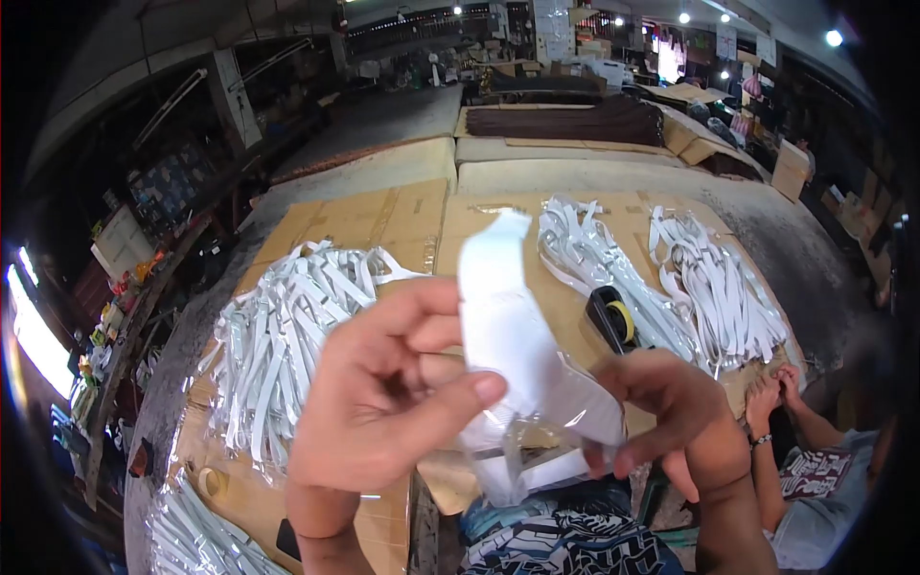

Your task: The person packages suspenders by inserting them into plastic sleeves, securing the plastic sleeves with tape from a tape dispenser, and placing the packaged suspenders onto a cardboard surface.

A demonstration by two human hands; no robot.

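At the left I find a pile (pixel 287 335) of white straps on cardboard (pixel 355 216) over the counter (pixel 172 402). Its ends splay loosely; in my judgement a low pass of the left arm could catch them and drag the pile out of order. Below it lie a bundle (pixel 206 537) and a tan ring (pixel 217 484), both close to that arm and liable to be knocked.

My left hand (pixel 379 402) has the strip (pixel 503 311) pinched between thumb and fingers, raised above the counter in front of my body. Clear film (pixel 513 460) hangs at its lower part. The film looks slick, so a light pinch could let the strip slip or twist; a hard pull could tear the film or crease the strip.

The dispenser (pixel 604 311) sits just beyond the right hand (pixel 676 402), against the middle straps (pixel 613 264); a wide swing could strike it. The right fingers are at the strip's lower right edge, but blur prevents me from telling whether they grip.

Right of these lie the far straps (pixel 719 287). A co-worker's hands (pixel 771 393) are near them, so I rate a collision there as possible.
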